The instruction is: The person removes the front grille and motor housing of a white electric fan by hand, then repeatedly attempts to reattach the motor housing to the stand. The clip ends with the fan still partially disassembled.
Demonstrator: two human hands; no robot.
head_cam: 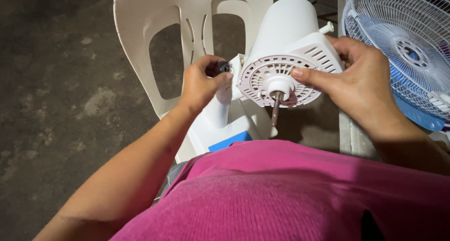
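While the right hand steadies the white fan motor housing from the side, the left hand pinches a small dark knob at the joint between housing and neck. The housing lies tilted over a white plastic chair, its vented round face turned toward the camera and its bare metal shaft pointing down and forward. The right thumb presses on the rim of the vented face, and the other fingers wrap around the far side of the housing; this hand is half open, clamped on the housing. The left thumb and fingers are closed together around the knob. Judged from this grip, the knob is best turned with the housing held firmly still, so that the joint does not twist, and with the shaft kept clear of the pink shirt. A fan grille with blue blades behind it lies to the right, apart from both hands. The fan's blue-marked base rests near the person's lap.
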